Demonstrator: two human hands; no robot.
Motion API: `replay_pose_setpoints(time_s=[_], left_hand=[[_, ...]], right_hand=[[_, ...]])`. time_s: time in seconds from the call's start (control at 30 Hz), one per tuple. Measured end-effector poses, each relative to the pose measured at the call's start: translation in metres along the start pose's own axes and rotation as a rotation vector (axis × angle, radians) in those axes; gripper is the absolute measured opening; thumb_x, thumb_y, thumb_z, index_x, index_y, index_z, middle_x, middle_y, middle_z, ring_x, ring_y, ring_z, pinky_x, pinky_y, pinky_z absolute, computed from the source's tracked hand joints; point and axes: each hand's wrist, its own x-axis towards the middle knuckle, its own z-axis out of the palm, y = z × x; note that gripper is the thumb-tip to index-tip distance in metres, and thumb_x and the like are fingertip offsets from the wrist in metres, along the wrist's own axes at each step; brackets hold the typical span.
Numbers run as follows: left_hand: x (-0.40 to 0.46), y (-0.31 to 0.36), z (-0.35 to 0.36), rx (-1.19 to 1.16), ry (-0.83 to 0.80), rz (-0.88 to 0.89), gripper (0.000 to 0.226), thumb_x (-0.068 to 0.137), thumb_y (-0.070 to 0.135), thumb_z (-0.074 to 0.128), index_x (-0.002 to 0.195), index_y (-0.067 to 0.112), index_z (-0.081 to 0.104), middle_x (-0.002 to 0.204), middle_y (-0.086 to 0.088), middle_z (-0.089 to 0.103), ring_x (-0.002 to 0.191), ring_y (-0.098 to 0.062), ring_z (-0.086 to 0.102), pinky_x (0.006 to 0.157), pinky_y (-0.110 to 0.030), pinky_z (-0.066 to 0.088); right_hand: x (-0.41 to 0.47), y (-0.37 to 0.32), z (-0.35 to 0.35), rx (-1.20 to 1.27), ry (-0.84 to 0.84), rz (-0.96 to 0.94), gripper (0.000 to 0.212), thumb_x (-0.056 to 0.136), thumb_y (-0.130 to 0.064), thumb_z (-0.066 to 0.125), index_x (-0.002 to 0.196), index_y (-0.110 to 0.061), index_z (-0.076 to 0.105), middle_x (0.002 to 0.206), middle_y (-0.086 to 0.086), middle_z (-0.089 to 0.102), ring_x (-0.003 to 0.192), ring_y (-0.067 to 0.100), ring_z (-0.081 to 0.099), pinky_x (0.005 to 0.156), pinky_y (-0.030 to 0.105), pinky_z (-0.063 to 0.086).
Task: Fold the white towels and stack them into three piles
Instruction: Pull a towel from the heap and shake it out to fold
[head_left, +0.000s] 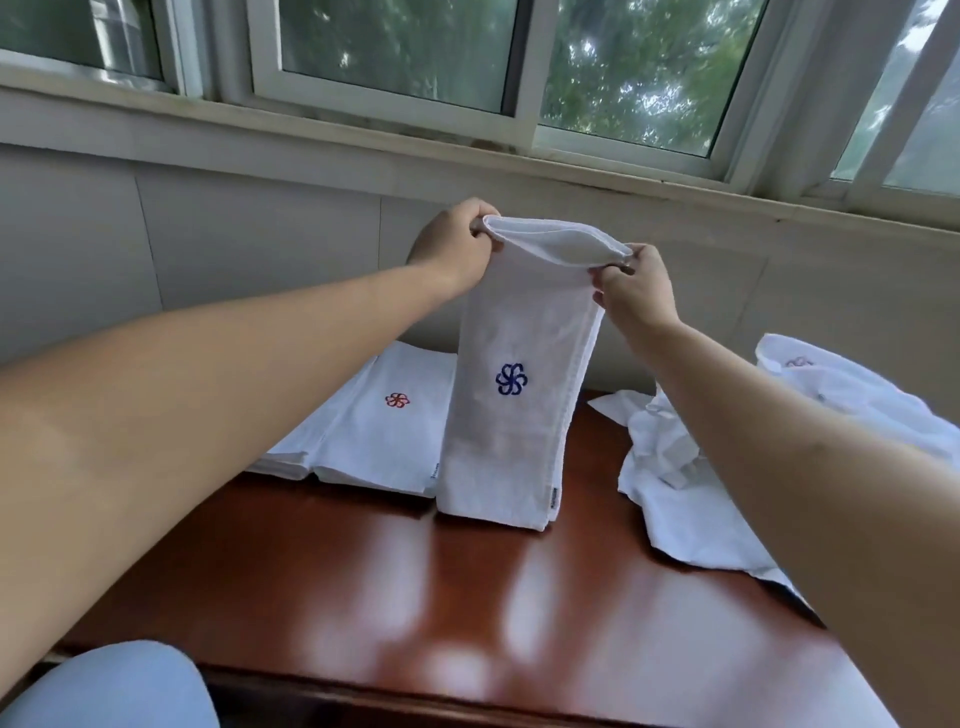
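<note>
Windowed wall behind a glossy table (467, 597). Folded piles (363, 447) lie left; left hand (457, 249) and right hand (631, 291) pinch the hanging towel's (514, 415) top corners. Lower evenly, keeping edges matched. Unfolded towels (691, 483) wait right.

Both forearms are bare from the edge of the view down to the wrists; no sleeve, cuff, watch or bracelet shows on either. The left hand (457, 249) is bare, with no ring or glove visible. The right hand (631, 288) is bare too, though something small and dark sits by one finger near its top; whether that is a ring cannot be told. At the bottom left corner of the view a rounded patch of light blue cloth (111, 686) shows, apparently the person's clothing over a knee.
</note>
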Motion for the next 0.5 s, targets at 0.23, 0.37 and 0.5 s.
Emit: replay_pose_setpoints(time_s=[0.23, 0.37, 0.5], left_hand=[[0.071, -0.078, 0.047, -0.058, -0.002, -0.085, 0.040, 0.098, 0.007, 0.038, 0.119, 0.028, 0.064, 0.116, 0.003, 0.070, 0.108, -0.024, 0.066, 0.089, -0.047, 0.059], [0.111, -0.132, 0.082, -0.091, -0.048, -0.187, 0.039, 0.096, 0.007, 0.038, 0.115, 0.030, 0.063, 0.114, 0.000, 0.068, 0.093, -0.023, 0.065, 0.073, -0.041, 0.063], [0.142, -0.194, 0.122, -0.059, -0.089, -0.301, 0.035, 0.094, 0.010, 0.044, 0.110, 0.034, 0.062, 0.113, 0.001, 0.070, 0.087, -0.021, 0.068, 0.072, -0.041, 0.064]], right_hand=[[0.064, 0.070, 0.054, 0.007, -0.043, 0.021, 0.034, 0.094, -0.010, 0.043, 0.121, -0.031, 0.047, 0.101, -0.015, 0.060, 0.095, 0.011, 0.064, 0.096, 0.042, 0.057], [0.105, 0.121, 0.085, -0.053, -0.102, 0.087, 0.040, 0.091, -0.009, 0.044, 0.126, -0.029, 0.047, 0.105, -0.009, 0.061, 0.098, 0.015, 0.064, 0.096, 0.045, 0.057], [0.133, 0.190, 0.119, -0.100, -0.156, 0.170, 0.045, 0.089, -0.015, 0.046, 0.133, -0.026, 0.047, 0.107, -0.009, 0.060, 0.101, 0.016, 0.063, 0.097, 0.046, 0.057]])
